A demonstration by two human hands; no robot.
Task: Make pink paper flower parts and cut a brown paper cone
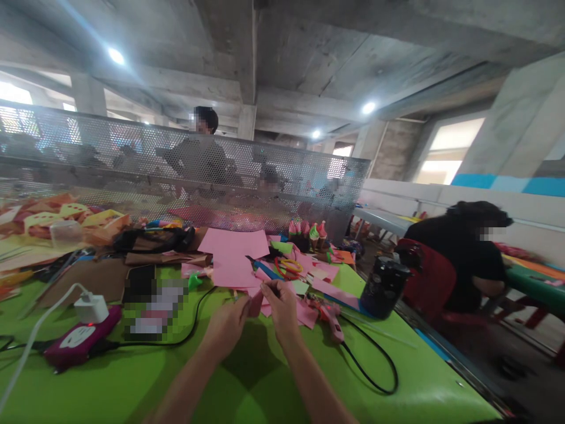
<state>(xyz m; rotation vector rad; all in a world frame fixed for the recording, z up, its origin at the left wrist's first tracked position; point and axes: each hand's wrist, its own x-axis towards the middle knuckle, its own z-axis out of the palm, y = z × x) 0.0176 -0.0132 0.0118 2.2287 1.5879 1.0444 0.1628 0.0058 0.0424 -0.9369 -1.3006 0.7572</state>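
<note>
My left hand and my right hand meet over the green table, both pinching a small pink paper piece between them. The frame is blurred, so the exact grip is hard to read. Pink paper sheets and scraps lie just beyond my hands. A pink glue gun rests right of my right hand, its black cord looping toward the table's front. Scissors with coloured handles lie on the pink scraps.
A magenta power strip with a white charger sits at left. A black jug stands near the right edge. A perforated metal screen backs the table, with a person behind it. Another person sits at right.
</note>
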